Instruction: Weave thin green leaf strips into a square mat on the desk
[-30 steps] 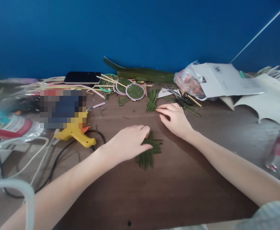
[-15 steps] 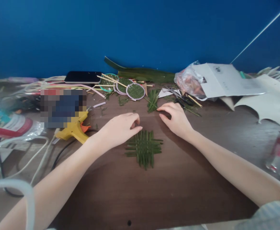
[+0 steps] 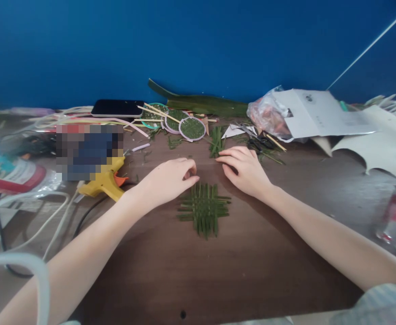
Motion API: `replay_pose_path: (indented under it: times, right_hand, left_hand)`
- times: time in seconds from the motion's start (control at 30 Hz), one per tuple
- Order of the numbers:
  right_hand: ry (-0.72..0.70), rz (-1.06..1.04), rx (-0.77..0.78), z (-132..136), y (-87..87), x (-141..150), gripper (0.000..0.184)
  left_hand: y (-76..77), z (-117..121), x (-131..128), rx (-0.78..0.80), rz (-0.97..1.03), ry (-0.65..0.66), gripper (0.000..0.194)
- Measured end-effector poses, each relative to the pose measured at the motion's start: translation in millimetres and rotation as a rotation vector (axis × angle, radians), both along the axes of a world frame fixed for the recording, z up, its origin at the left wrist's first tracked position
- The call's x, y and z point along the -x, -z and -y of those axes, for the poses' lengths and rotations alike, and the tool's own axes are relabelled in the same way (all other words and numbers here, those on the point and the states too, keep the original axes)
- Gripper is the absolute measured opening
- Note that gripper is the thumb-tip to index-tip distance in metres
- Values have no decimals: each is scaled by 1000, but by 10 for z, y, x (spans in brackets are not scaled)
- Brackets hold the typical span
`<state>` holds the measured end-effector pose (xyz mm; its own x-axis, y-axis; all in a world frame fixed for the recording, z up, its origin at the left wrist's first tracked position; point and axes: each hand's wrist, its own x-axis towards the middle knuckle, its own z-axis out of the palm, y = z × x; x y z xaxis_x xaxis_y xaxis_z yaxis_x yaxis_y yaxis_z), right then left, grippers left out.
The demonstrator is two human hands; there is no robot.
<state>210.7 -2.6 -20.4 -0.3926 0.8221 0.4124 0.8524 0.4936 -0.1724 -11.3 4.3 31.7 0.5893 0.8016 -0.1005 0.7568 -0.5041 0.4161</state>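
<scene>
On the brown tabletop in front of me lies a small woven mat of green leaf strips (image 3: 206, 210), its strip ends sticking out on all sides. My left hand (image 3: 171, 178) hovers at its upper left edge, fingers loosely curled and the thumb apart, with nothing visible in it. Beyond the mat, my right hand (image 3: 247, 170) has its fingers stretched to the left and its thumb apart. Its fingertips are beside the lower end of a loose bundle of leaf strips (image 3: 216, 140); whether they touch it I cannot tell. No strip shows between them.
A yellow glue gun (image 3: 104, 183) with cables lies left. Behind it rests a phone (image 3: 118, 108). Round green-filled frames (image 3: 191, 128) with sticks, a long leaf (image 3: 207, 104) and scissors (image 3: 260, 142) line the back. A plastic bag (image 3: 268, 113) and white card (image 3: 326, 113) are back right.
My right hand has shifted slightly left and nearer to me, its fingertips now lower beside the strip bundle. My left hand has drifted a little left. The woven mat has stayed in place.
</scene>
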Motion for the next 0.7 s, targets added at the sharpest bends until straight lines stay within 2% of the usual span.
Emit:
replay_pose_path:
  times: [0.23,0.43,0.6,0.7]
  right_hand:
    - [104,-15,-24,-16,7,-36,15]
    - [299,-16,32,-49,38,-46,17]
    - [342,-27,74,-67,38,-48,3]
    - [376,-9,59,-62,32,-61,3]
  left_hand:
    - [-23,-5,18,12,8,-11,20]
    - [-45,-3,7,6,11,-30,20]
    - [-82,-16,39,5,-8,-58,16]
    - [-85,-42,75,-21,-18,-63,16]
